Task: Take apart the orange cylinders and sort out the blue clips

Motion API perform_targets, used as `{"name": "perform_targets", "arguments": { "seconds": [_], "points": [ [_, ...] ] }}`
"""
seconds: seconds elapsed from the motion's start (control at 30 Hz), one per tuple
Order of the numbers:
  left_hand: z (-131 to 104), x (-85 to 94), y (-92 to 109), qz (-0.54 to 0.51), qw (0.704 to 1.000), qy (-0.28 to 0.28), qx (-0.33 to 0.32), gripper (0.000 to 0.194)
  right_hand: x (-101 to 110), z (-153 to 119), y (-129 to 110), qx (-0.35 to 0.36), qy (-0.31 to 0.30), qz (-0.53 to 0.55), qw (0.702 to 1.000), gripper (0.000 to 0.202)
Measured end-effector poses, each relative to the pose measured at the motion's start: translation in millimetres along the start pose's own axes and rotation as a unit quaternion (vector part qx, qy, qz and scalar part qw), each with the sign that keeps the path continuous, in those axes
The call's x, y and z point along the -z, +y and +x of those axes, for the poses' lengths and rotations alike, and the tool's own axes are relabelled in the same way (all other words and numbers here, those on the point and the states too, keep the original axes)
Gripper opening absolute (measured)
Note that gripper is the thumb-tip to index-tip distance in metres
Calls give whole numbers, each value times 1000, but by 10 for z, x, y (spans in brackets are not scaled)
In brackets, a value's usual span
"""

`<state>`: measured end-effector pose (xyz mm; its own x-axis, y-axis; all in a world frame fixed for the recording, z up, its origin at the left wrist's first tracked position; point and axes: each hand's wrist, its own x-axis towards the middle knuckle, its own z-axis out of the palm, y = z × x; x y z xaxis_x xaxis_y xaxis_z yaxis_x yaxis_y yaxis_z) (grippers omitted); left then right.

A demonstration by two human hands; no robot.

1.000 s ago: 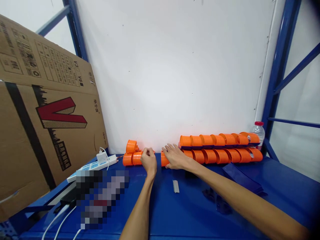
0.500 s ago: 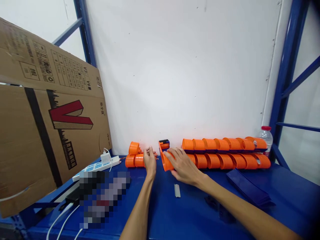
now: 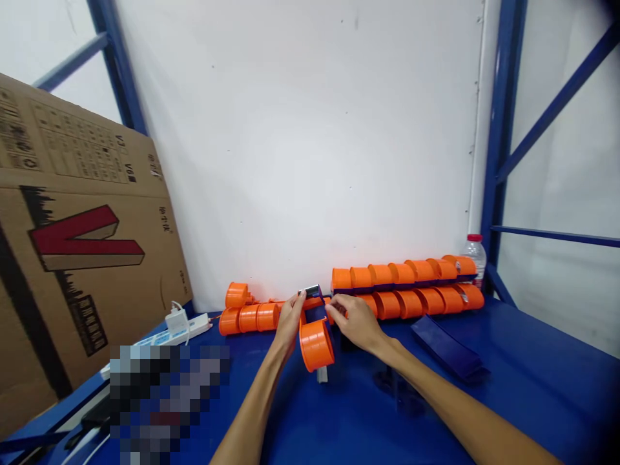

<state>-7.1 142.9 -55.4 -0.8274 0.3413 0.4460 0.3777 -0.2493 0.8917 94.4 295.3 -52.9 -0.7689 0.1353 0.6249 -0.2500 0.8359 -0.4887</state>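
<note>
My left hand [image 3: 290, 318] is closed on an orange part [image 3: 316, 345], a wide ring with an arm that carries a dark, shiny end piece [image 3: 310, 291]. The ring hangs over the blue table, below and between my hands. My right hand [image 3: 357, 321] is just right of the arm, its thumb and index finger bent close together near a small dark blue edge; whether they hold it is too small to tell. Several orange rings [image 3: 248, 318] lie left of my left hand. Two rows of orange rings [image 3: 402, 274] stand behind my right hand.
A big cardboard box [image 3: 87, 258] stands at the left, with a white power strip [image 3: 196, 325] beside it. Dark blue strips [image 3: 448, 349] lie on the blue table [image 3: 368, 426] at the right. A capped bottle [image 3: 475, 255] stands behind the rows. A grey piece [image 3: 322, 374] lies under the held ring.
The view has shifted to the right. My left hand now holds the orange part, which has turned so its ring hangs lower. My right hand has let go of the ring and moved to the arm's end.
</note>
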Motion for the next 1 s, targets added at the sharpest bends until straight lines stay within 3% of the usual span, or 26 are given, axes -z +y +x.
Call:
{"name": "perform_targets", "arguments": {
  "seconds": [0.17, 0.43, 0.67, 0.73, 0.83, 0.9, 1.0],
  "points": [
    [-70, -118, 48, 45, 999, 6, -26, 53, 27, 52, 5, -49, -42, -59, 996, 25],
    [-97, -186, 28, 104, 992, -36, -57, 48, 83, 90, 61, -42, -80, -49, 995, 25],
    [-120, -215, -20, 99, 994, 15, -50, 63, 85, 112, 96, -41, -63, -71, 995, 31],
    [-111, -233, 18, 57, 998, 9, -11, 68, 107, 112, 68, -24, -59, -86, 994, 27],
    [-15, -203, 96, -59, 991, -51, 105, 79, 230, 124, 25, 2, -72, -135, 988, 24],
    [80, -113, 130, -139, 970, -66, 189, 80, 411, 128, 51, 3, -83, -168, 982, 24],
    [155, 88, 114, -286, 910, -25, 298, 60, 820, 72, 241, -24, -91, -217, 972, 28]
  ]
}}
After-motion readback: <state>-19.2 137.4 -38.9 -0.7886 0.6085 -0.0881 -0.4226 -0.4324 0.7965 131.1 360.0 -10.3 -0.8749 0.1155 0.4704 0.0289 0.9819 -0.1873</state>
